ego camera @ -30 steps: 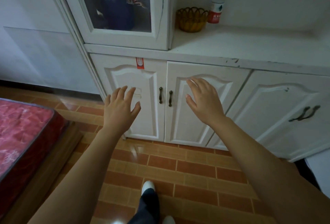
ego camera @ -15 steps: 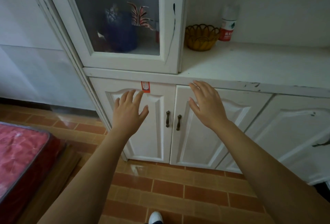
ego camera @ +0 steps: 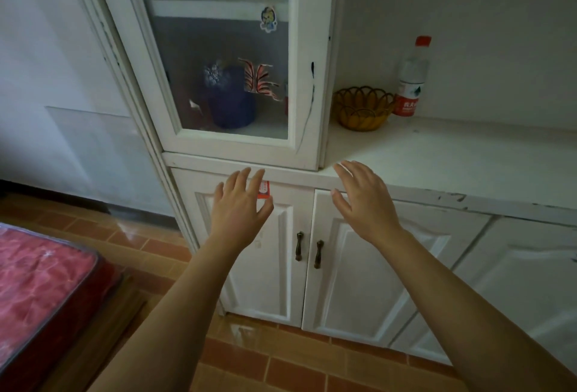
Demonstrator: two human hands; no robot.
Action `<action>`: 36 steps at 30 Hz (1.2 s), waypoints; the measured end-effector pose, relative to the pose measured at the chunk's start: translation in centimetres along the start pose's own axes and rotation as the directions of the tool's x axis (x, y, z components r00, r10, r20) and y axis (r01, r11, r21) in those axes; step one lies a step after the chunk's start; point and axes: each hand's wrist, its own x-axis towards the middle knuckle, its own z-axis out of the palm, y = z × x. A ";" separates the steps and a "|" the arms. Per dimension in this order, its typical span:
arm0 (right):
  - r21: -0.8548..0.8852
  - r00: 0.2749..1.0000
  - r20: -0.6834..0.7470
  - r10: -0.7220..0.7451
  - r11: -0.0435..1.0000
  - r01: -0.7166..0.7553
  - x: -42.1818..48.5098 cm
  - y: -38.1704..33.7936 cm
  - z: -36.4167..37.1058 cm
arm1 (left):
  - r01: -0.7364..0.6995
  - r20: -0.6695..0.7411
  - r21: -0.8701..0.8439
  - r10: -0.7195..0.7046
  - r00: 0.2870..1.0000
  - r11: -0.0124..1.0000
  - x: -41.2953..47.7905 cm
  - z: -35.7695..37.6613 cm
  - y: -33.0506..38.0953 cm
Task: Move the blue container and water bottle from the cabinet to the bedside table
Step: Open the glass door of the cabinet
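Observation:
A dark blue container (ego camera: 229,101) stands on a shelf behind the shut glass door (ego camera: 218,64) of the white cabinet, partly hidden by stickers on the glass. A clear water bottle (ego camera: 409,79) with a red cap and red label stands upright at the back of the open white counter (ego camera: 452,157), against the wall. My left hand (ego camera: 240,204) is raised in front of the lower cabinet door, fingers spread, holding nothing. My right hand (ego camera: 363,198) hovers at the counter's front edge, also empty with fingers apart. Both hands are well below and short of the container and bottle.
A yellow woven basket (ego camera: 362,109) sits on the counter just left of the bottle. Two lower doors with dark handles (ego camera: 309,249) are shut. A red mattress (ego camera: 37,285) lies at the lower left on a brick-tiled floor (ego camera: 281,360).
The view has tilted up and moved closer to the cabinet. Both hands have risen from the lower doors toward the counter edge, still empty.

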 end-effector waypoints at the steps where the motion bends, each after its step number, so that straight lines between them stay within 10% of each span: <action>1: -0.004 1.000 -0.002 -0.008 1.000 0.008 0.3 0.1 -0.2 | 0.002 -0.017 -0.006 -0.002 1.000 1.000 0.4 -0.2 0.3; 21: -0.111 0.917 -0.320 -0.236 0.971 0.211 11.0 -1.3 -13.5 | -0.058 -0.450 0.105 0.099 0.888 0.993 11.6 -13.4 3.1; 36: -0.045 0.982 -0.147 -0.121 0.992 0.115 16.3 -1.7 -14.0 | 0.028 -0.354 0.115 0.015 0.935 0.993 15.3 -12.6 -0.9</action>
